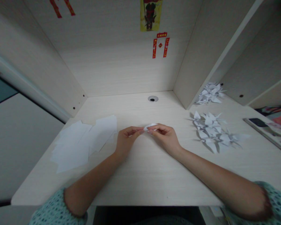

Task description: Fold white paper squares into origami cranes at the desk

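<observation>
My left hand (126, 137) and my right hand (165, 136) meet over the middle of the pale wooden desk (145, 175). Both pinch a small folded piece of white paper (150, 127) between their fingertips, held just above the desktop. The fingers of both hands are curled closed on it. To the left of my left hand lies a loose stack of white paper sheets (81, 142). To the right of my right hand lies a cluster of several folded white paper cranes (213, 131).
A second heap of paper cranes (209, 93) sits in the shelf opening at the back right. A cable hole (153, 98) is in the desk near the back wall. A phone (258, 122) lies on a tray or book at the far right. Stickers hang on the back panel.
</observation>
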{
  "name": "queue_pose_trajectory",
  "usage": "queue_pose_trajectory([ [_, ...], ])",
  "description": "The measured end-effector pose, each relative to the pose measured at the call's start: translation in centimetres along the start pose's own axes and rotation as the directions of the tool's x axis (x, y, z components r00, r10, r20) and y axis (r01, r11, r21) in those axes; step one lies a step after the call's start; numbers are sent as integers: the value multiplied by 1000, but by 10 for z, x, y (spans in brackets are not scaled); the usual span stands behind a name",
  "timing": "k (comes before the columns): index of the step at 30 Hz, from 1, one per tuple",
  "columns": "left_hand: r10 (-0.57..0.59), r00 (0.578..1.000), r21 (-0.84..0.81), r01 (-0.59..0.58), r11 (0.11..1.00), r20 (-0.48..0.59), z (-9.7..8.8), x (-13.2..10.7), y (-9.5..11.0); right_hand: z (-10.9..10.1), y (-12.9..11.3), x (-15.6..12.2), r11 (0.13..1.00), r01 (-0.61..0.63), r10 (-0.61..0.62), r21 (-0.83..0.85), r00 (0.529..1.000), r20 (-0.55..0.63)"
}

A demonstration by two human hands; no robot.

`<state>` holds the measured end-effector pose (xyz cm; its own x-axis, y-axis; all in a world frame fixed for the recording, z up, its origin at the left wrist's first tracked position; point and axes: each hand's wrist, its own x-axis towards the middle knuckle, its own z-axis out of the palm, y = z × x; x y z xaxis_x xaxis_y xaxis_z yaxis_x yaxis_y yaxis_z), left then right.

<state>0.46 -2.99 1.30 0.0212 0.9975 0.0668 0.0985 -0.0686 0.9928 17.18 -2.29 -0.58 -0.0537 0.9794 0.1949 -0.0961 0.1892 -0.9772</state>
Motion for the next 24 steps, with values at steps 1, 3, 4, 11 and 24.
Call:
queue_pose_trajectory([
  [1, -11, 1000, -7, 11, 1000, 6, 0, 0, 0, 0, 0, 0, 999, -25, 25, 24, 1000, 2],
  [3, -18, 1000, 2, 18, 1000, 14, -1, 1, 0, 1, 0, 1, 995, -76, 75, 64, 997, 10],
  [4, -14, 1000, 16, 14, 1000, 14, -1, 2, 0, 1, 0, 1, 992, -98, 97, 74, 995, 17],
  [11, 42, 999, 173, -38, 984, -21, -3, 3, 3, 1, -1, 3, 985, -156, 155, 69, 988, 18],
  [24, -60, 996, -63, 56, 996, -67, 2, 1, 1, 0, 0, 1, 1000, 16, -16, -8, 1000, -12],
])
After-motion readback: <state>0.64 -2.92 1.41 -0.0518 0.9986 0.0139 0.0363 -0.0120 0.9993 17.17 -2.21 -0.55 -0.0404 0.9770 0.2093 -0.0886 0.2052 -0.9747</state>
